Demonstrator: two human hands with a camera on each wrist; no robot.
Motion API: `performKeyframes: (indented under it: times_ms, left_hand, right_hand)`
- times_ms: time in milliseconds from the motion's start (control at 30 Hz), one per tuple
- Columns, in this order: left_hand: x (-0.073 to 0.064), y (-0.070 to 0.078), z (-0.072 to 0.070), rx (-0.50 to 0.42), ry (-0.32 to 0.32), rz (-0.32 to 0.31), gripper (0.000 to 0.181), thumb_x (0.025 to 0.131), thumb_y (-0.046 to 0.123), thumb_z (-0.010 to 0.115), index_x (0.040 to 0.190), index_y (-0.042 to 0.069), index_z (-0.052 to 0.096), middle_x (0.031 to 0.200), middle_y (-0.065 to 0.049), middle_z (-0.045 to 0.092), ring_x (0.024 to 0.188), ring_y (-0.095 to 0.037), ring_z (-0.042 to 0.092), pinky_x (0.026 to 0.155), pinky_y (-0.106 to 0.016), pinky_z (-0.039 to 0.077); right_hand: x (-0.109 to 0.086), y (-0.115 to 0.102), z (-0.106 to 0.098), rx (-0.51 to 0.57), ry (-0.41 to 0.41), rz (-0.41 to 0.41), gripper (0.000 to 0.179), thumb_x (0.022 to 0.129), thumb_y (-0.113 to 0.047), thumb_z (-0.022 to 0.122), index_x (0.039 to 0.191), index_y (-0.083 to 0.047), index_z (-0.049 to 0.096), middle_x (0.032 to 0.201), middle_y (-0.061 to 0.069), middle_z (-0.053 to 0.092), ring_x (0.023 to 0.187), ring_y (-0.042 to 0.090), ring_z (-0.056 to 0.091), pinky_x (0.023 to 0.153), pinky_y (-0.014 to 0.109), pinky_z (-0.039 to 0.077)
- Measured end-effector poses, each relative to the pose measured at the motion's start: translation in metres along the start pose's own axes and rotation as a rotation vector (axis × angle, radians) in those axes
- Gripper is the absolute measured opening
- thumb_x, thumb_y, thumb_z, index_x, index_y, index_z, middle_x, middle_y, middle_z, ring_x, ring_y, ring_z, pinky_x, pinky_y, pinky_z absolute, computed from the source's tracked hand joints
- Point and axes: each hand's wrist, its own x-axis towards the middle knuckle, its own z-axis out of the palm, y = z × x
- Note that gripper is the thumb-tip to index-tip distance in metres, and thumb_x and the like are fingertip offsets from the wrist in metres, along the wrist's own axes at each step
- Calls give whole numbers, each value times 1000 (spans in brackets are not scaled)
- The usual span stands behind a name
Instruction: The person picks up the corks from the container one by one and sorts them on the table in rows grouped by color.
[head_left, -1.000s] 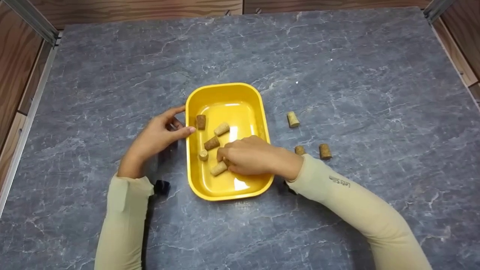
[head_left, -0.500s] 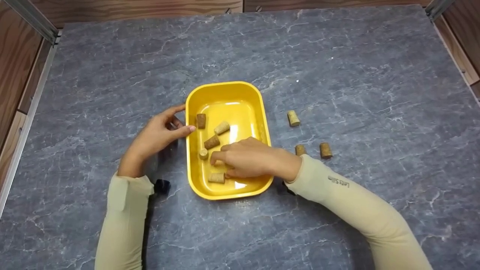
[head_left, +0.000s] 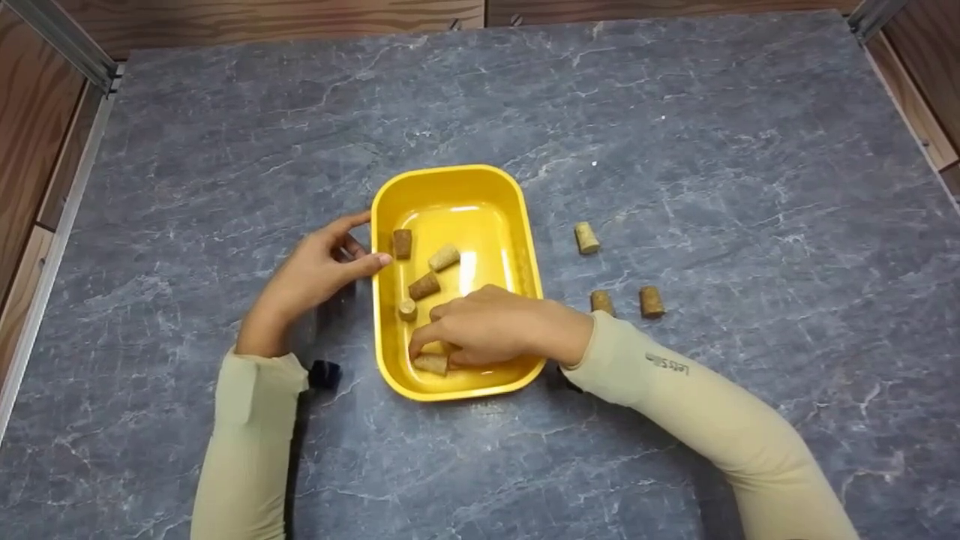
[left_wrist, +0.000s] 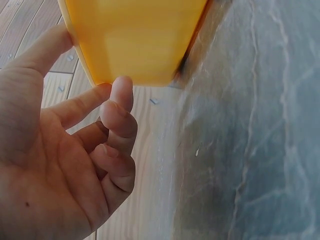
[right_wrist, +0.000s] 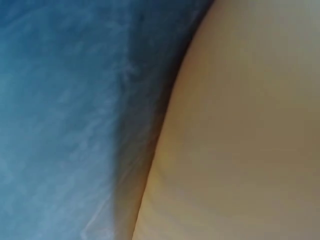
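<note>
A yellow plastic tub (head_left: 454, 169) stands on the table. My left hand (head_left: 311, 266) is at its left side in the head view, thumb over the rim and index finger against the outside wall; in the left wrist view the other fingers curl loosely below the tub. Inside the tub, my right hand (head_left: 491, 326) holds a pale cork (head_left: 431, 365) between thumb and a finger near the front. Beside that hand lie a pale cork (head_left: 445, 258), a brown cork (head_left: 424, 286), an upright cork (head_left: 407, 310) and a reddish-brown cork (head_left: 403, 244).
To the right of the tub, a pale cork (head_left: 587, 238) and two brown ones lie on the grey marbled table (head_left: 712, 187): a nearer cork (head_left: 602, 301) partly behind the sleeve and a farther cork (head_left: 651, 301). Wooden panels (head_left: 285, 16) border the table. The right wrist view is mostly a blurred tub wall (right_wrist: 240, 140).
My right hand has shifted toward the tub's near end. The pale cork under its fingers turned and slid nearer, and thumb and finger now close on it. My left hand stays at the rim.
</note>
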Motion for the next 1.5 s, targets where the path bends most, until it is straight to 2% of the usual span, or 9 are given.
performKeyframes:
  times_ms: [133,433,667,800,933,1167,1333,1500]
  left_hand:
    - [0,1,0,0,0,-4,69,88,42,68,147,18,41,98,-8,60,80,-18,50,67,-25,43]
    - [1,2,0,0,-5,-15,70,88,43,68,148,18,41,98,-8,61,79,-18,51,65,-25,43]
    - [0,0,0,5,-4,-18,71,88,45,67,148,20,40,99,-8,60,80,-19,50,66,-25,43]
    - [0,-1,0,8,-5,-5,69,88,42,67,148,19,40,99,-9,61,80,-19,50,66,-25,43]
    - [0,-2,0,6,-10,12,68,89,40,67,148,18,40,98,-8,61,80,-19,50,66,-24,43]
    - [-1,-1,-2,19,-8,11,67,90,41,66,148,19,40,98,-8,60,78,-19,50,64,-24,43]
    - [-1,-1,-2,15,-6,10,68,90,41,67,148,19,40,98,-9,61,78,-19,50,64,-25,43]
    - [0,-1,0,14,-1,8,68,89,40,67,148,19,40,98,-9,60,79,-19,50,66,-25,42]
  right_hand:
    - [-4,3,-3,38,27,18,39,94,-23,61,131,-36,57,108,-1,63,75,16,53,67,37,44]
    - [-21,14,-13,131,153,24,38,91,-29,67,127,-30,58,83,-3,59,71,11,51,62,29,40]
    - [-43,27,-24,249,266,61,38,90,-30,68,126,-23,59,87,-1,61,76,14,54,67,29,43]
    - [-60,38,-29,302,359,83,41,88,-28,70,127,-19,59,87,1,60,78,15,55,71,30,46]
    - [-78,51,-31,355,480,99,41,87,-22,72,125,-14,60,82,3,59,73,14,53,68,29,48]
    - [-104,73,-25,417,661,128,42,84,-17,74,124,-11,62,81,3,58,69,11,48,63,22,43]
    - [-124,86,-22,442,742,181,43,83,-14,75,124,-12,62,78,2,57,68,10,47,62,20,42]
    - [-144,103,-14,449,782,291,43,85,-13,73,126,-11,61,78,0,54,66,7,45,60,18,39]
